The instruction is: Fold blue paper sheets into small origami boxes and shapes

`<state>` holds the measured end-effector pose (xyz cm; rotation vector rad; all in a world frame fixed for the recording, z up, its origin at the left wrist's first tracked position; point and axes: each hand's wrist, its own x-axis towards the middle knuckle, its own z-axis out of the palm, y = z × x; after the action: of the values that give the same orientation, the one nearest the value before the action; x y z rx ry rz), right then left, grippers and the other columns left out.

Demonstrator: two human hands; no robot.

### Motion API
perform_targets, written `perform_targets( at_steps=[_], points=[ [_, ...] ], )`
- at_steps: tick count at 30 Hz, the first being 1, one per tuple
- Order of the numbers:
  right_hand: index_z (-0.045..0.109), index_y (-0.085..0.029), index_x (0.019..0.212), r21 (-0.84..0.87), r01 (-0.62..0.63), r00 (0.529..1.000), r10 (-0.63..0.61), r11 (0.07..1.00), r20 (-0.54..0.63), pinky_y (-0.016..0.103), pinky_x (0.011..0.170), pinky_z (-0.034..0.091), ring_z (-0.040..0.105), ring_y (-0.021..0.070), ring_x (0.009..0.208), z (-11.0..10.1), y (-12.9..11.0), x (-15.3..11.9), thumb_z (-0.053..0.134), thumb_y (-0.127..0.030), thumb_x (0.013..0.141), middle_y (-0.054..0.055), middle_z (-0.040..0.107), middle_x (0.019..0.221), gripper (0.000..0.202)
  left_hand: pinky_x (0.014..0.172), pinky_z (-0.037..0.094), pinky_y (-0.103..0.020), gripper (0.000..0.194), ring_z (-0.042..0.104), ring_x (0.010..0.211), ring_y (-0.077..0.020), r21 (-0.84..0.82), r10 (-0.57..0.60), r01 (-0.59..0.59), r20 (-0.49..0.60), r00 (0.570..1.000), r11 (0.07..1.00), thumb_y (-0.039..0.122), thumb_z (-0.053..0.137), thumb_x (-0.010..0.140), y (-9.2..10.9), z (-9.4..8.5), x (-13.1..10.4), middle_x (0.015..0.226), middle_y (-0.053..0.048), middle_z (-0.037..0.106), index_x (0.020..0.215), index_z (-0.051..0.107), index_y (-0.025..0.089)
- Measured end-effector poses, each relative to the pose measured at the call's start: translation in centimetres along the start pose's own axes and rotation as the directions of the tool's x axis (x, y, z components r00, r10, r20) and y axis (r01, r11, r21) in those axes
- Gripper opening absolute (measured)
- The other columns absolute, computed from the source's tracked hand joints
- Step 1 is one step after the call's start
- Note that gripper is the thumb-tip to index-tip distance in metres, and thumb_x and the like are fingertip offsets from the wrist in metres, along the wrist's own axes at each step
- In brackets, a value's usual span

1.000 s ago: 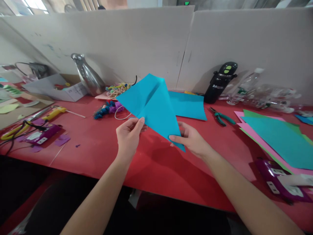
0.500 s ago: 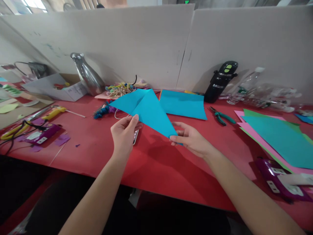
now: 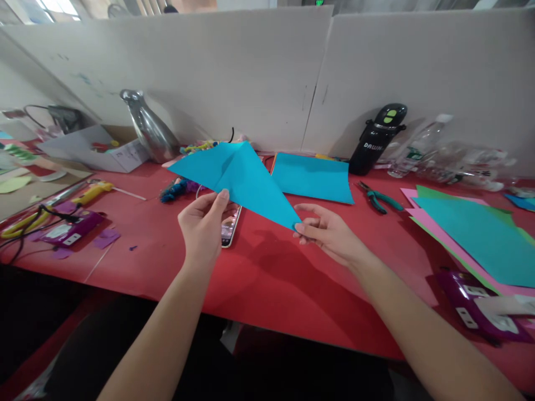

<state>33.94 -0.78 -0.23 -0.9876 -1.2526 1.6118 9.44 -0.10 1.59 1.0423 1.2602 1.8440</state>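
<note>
A creased sheet of blue paper (image 3: pixel 254 184), folded into a wide triangular shape, is held up above the red table. My left hand (image 3: pixel 204 223) pinches its lower edge near the middle, thumb on top. The right corner of the paper is between the thumb and fingers of my right hand (image 3: pixel 320 231). Below and behind my left hand lies a phone (image 3: pixel 230 228), partly covered by the hand and the paper. Another blue sheet (image 3: pixel 313 178) rests on the table behind.
Green-handled pliers (image 3: pixel 378 199), a black bottle (image 3: pixel 376 139) and stacked coloured sheets (image 3: pixel 480 239) are on the right. A steel jug (image 3: pixel 150 128), a box (image 3: pixel 98 150) and a purple power strip (image 3: pixel 71 228) stand left. The red table's (image 3: pixel 267 295) front edge runs below my hands.
The blue paper has moved left and slightly up and lies flatter, more spread out. My left hand has shifted left with it, showing more of the phone. My right hand has moved slightly.
</note>
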Motion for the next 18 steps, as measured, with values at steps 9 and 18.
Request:
perform_targets(
  at_steps=[9, 18],
  points=[
    [0.055, -0.021, 0.124, -0.008, 0.063, 0.998, -0.063, 0.998, -0.004, 0.034, 0.078, 0.054, 0.067, 0.0151, 0.068, -0.01, 0.21, -0.03, 0.082, -0.034, 0.077, -0.008, 0.06, 0.063, 0.055, 0.059, 0.06, -0.025, 0.022, 0.07, 0.063, -0.0149, -0.025, 0.002, -0.002, 0.004, 1.0, 1.0, 0.037, 0.081, 0.074, 0.09, 0.03, 0.05, 0.067, -0.002, 0.071, 0.078, 0.072, 0.017],
    [0.056, -0.021, 0.125, 0.011, 0.081, 0.996, -0.081, 0.997, 0.036, 0.034, 0.08, 0.055, 0.069, 0.0153, 0.073, -0.22, 0.24, -0.03, 0.081, -0.03, 0.079, -0.006, 0.062, 0.067, 0.053, 0.06, 0.06, -0.027, 0.019, 0.069, 0.06, -0.0146, -0.086, 0.014, -0.014, -0.008, 1.0, 0.996, 0.032, 0.082, 0.073, 0.29, 0.07, 0.31, 0.064, -0.001, 0.069, 0.076, 0.073, 0.016]
  ],
)
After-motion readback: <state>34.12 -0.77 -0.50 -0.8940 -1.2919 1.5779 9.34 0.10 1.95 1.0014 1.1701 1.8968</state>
